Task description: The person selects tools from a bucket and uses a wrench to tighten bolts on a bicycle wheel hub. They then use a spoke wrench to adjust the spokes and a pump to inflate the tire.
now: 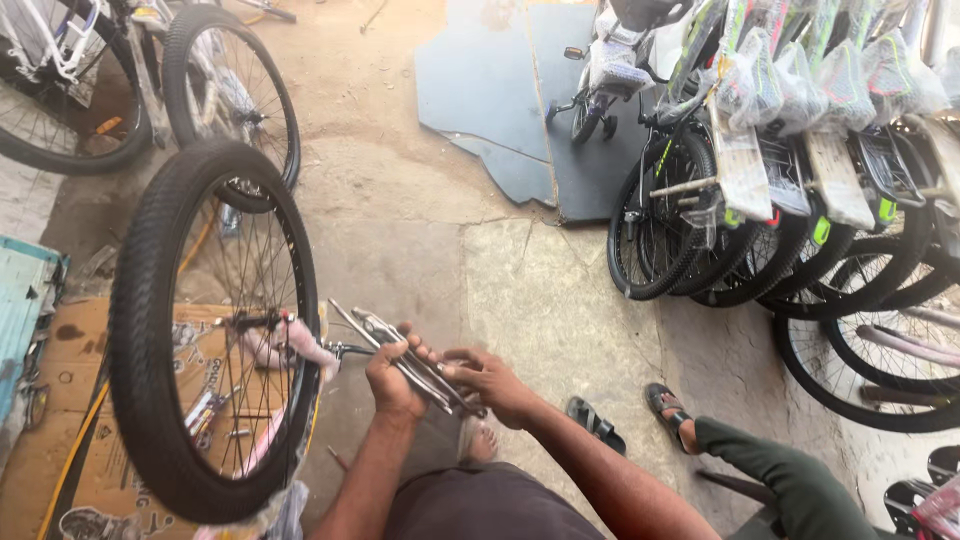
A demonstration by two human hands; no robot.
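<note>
A black-tyred bicycle wheel (pixel 210 330) stands upright at left over cardboard (pixel 75 400). Just beside it, the left hand (pixel 392 378) and right hand (pixel 492 385) both close their fingers around 1 bundle of metal stays (pixel 400 355); sandalled foot (pixel 672 410) at right

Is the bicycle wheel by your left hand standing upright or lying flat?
Upright. The bicycle wheel stands on its tyre edge over the cardboard, spokes and hub facing sideways, beside the left hand.

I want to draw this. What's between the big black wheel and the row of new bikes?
In the head view, mostly bare dirt floor, plus both hands holding metal rods.
</note>
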